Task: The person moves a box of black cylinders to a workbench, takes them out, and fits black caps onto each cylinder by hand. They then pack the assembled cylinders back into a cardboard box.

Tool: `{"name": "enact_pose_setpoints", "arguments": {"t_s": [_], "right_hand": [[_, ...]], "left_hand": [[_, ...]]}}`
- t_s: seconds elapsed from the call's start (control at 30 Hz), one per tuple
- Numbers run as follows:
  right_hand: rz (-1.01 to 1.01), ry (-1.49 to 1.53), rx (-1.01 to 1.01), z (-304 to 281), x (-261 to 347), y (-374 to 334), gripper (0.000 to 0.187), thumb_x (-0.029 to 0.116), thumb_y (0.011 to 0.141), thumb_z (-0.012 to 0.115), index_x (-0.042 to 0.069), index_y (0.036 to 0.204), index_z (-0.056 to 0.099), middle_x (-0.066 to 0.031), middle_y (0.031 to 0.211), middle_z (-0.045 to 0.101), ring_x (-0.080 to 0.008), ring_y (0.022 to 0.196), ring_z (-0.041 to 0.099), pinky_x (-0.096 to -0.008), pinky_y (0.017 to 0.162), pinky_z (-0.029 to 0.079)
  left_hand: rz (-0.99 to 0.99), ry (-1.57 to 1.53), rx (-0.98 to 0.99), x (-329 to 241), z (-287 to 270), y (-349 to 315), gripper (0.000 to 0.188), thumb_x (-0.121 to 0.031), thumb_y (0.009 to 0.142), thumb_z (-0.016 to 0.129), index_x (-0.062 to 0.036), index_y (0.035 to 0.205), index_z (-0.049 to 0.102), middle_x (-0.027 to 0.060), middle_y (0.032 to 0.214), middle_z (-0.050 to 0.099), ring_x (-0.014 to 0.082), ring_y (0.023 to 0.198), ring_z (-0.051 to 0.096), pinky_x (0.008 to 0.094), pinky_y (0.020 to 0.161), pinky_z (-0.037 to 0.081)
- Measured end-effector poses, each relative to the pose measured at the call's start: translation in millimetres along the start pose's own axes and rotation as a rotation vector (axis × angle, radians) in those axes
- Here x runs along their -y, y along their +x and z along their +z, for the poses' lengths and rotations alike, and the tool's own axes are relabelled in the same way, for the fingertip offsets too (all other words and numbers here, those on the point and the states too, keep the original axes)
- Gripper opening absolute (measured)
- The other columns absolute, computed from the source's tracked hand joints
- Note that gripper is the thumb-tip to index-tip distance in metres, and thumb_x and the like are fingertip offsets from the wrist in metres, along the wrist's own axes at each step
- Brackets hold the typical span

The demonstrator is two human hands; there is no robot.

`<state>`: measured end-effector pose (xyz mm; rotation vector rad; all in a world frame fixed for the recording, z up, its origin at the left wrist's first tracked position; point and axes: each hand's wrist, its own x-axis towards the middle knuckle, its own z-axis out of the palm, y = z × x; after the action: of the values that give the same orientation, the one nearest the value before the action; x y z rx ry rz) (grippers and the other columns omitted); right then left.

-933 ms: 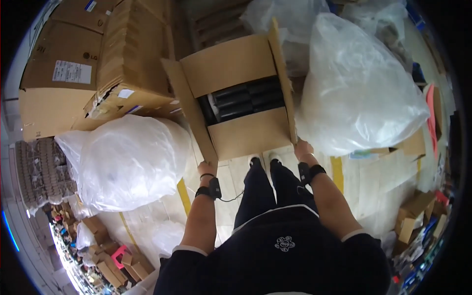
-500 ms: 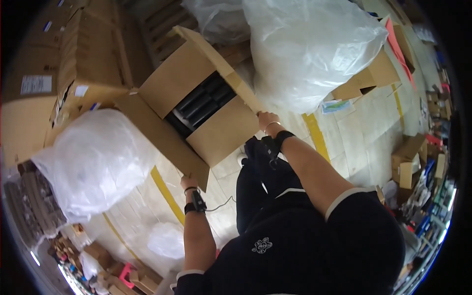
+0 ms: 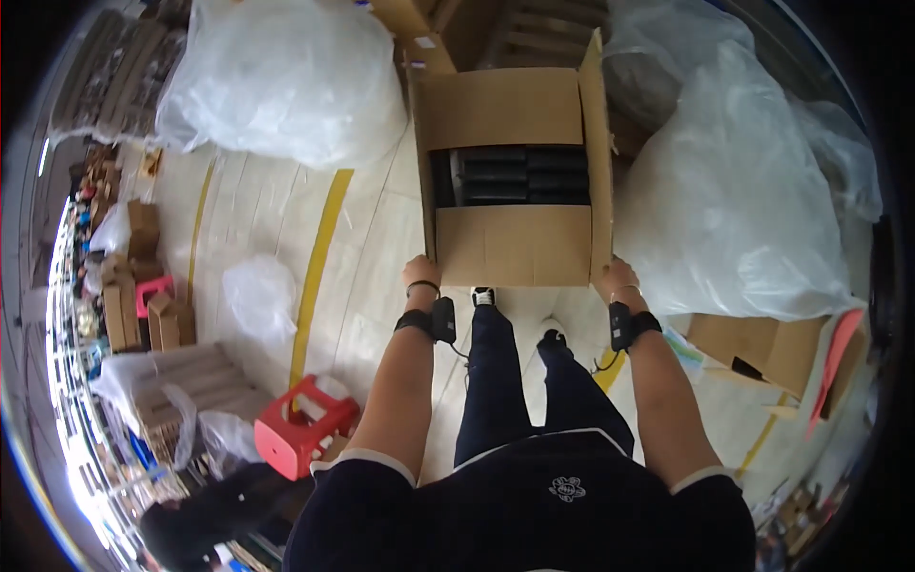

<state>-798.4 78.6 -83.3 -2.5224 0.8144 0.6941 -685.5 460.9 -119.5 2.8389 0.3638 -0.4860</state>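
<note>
An open cardboard box [image 3: 515, 246] is in front of my body with its flaps up. Several black, rounded items [image 3: 524, 174] lie in rows inside it; their exact kind does not show. My left hand [image 3: 420, 271] is closed on the lower end of the box's left flap. On the other side, my right hand [image 3: 616, 275] grips the lower end of the right flap. Both arms are stretched forward, and a dark strapped device sits on each wrist. The underside of the box is hidden.
Big bags of clear plastic stand at left [image 3: 286, 81] and right [image 3: 734, 191]. A red stool [image 3: 303, 427] is at lower left, near a person in dark clothes [image 3: 219, 515]. Opened cartons [image 3: 762, 345] lie at right. Yellow lines [image 3: 324, 257] mark the pale floor.
My view has turned left, and the box now sits squarely ahead of me instead of tilted at upper left. Both hands keep hold of its flaps. The red stool has come into view.
</note>
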Motion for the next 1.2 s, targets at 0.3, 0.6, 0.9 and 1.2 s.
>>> {"name": "enact_pose_setpoints", "arguments": {"t_s": [0.3, 0.6, 0.9, 1.2], "right_hand": [[-0.198, -0.039, 0.010, 18, -9, 5, 0.033, 0.031, 0.084, 0.048, 0.008, 0.104, 0.061, -0.0213, 0.101, 0.061, -0.0403, 0.096, 0.057, -0.0478, 0.080, 0.048], [-0.309, -0.033, 0.011, 25, -127, 100, 0.038, 0.022, 0.082, 0.052, 0.001, 0.113, 0.054, -0.0274, 0.104, 0.058, -0.0405, 0.096, 0.057, -0.0454, 0.079, 0.047], [-0.111, -0.004, 0.177, 58, -89, -14, 0.042, 0.037, 0.087, 0.048, -0.001, 0.101, 0.060, -0.0257, 0.095, 0.062, -0.0410, 0.090, 0.059, -0.0471, 0.075, 0.048], [-0.435, -0.129, 0.195, 82, -79, -16, 0.029, 0.021, 0.088, 0.046, -0.005, 0.093, 0.056, -0.0224, 0.076, 0.062, -0.0330, 0.057, 0.062, -0.0395, 0.049, 0.049]], "left_hand": [[-0.221, 0.016, 0.057, 33, 10, -82, 0.030, -0.029, 0.083, 0.051, -0.0063, 0.092, 0.068, 0.0176, 0.097, 0.065, 0.0333, 0.094, 0.062, 0.0421, 0.081, 0.050], [-0.300, -0.228, 0.173, 32, 31, -151, 0.023, -0.018, 0.084, 0.051, -0.0077, 0.098, 0.065, 0.0159, 0.102, 0.064, 0.0324, 0.095, 0.062, 0.0424, 0.078, 0.051], [-0.511, -0.409, 0.156, 105, 56, -259, 0.026, -0.018, 0.086, 0.047, -0.0113, 0.102, 0.066, 0.0134, 0.106, 0.063, 0.0318, 0.097, 0.061, 0.0420, 0.079, 0.050], [-0.466, -0.286, 0.020, 55, 67, -291, 0.023, -0.016, 0.085, 0.048, -0.0106, 0.094, 0.069, 0.0116, 0.100, 0.066, 0.0278, 0.092, 0.064, 0.0396, 0.074, 0.051]]}}
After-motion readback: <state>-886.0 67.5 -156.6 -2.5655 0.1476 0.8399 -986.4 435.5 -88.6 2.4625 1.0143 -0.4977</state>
